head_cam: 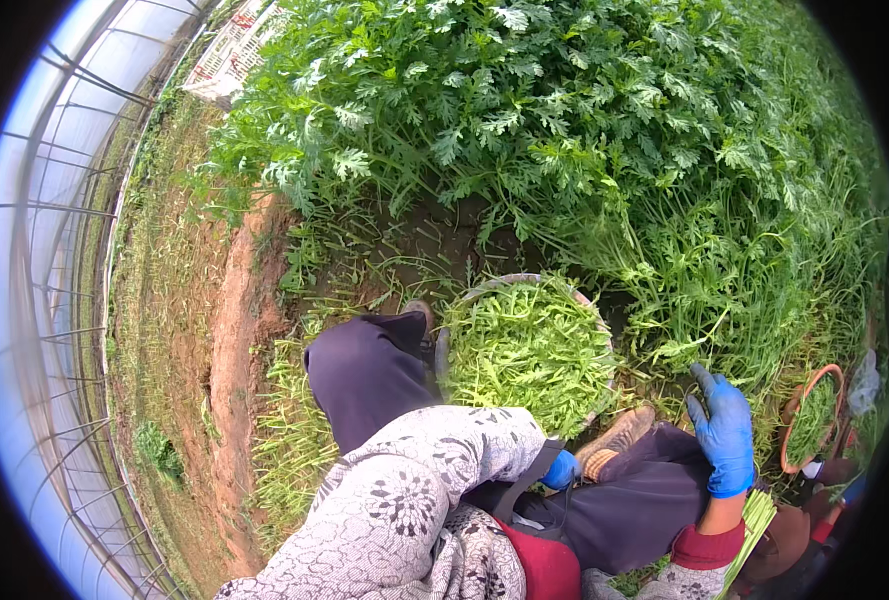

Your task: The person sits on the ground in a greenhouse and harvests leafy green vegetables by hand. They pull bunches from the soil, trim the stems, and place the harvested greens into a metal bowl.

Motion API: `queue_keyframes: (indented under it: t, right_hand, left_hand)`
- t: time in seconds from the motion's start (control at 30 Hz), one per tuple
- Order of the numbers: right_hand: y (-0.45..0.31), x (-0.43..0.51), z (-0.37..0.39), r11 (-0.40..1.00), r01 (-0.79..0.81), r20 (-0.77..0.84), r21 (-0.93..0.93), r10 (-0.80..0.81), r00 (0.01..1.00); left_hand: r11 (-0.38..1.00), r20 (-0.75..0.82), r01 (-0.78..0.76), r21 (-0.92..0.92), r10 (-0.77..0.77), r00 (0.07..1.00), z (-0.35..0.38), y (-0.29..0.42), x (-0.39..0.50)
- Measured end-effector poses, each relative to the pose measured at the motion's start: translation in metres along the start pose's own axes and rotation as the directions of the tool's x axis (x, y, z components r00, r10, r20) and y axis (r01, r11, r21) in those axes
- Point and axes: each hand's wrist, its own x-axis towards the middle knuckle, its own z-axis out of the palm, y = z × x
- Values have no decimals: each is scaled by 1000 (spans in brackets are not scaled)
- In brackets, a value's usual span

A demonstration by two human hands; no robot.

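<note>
My right hand (726, 431), in a blue glove with dark fingertips, reaches to the edge of the standing greens. Its index finger and thumb are apart, with the index fingertip just below a pale leafy sprig (681, 349). I see nothing gripped between them. My left hand (562, 470), also blue-gloved, is mostly hidden by my patterned sleeve (444, 465) and a dark strap (527, 480); its fingers do not show. Between my knees stands a round tub (515, 278), heaped with cut leafy greens (530, 356).
Dense lobed-leaf greens (504, 97) grow ahead. Cut stubble (290, 442) and a bare soil ridge (234, 315) lie left, by the plastic greenhouse wall (31, 300). A white crate (227, 56) stands far left. At right are a bundle of stems (756, 517), an orange-rimmed basket (812, 420) and another person (782, 540).
</note>
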Motion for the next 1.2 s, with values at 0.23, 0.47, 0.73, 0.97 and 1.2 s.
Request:
queue_keyframes:
  t: [0.23, 0.47, 0.73, 0.97, 1.2]
  right_hand:
    - [-19, 30, 9, 960, 172, -116, 222, -150, 982]
    - [-129, 99, -10, 938, 313, 122, 150, -332, 935]
    - [-229, 205, 89, 919, 229, 453, 320, -361, 815]
    - [-199, 346, 233, 908, -201, 143, 368, 158, 977]
    - [-167, 425, 313, 949, -103, -183, 298, 163, 970]
  left_hand:
    - [915, -474, 127, 384, 77, 877, -207, 63, -181]
    - [919, -863, 383, 89, -121, 490, -216, -13, -397]
    - [976, -964, 185, 115, 65, 259, -256, -123, -408]
    - [986, -970, 148, 80, 112, -215, -370, -145, -505]
    - [959, -944, -266, 97, 4, -330, -359, -145, -544]
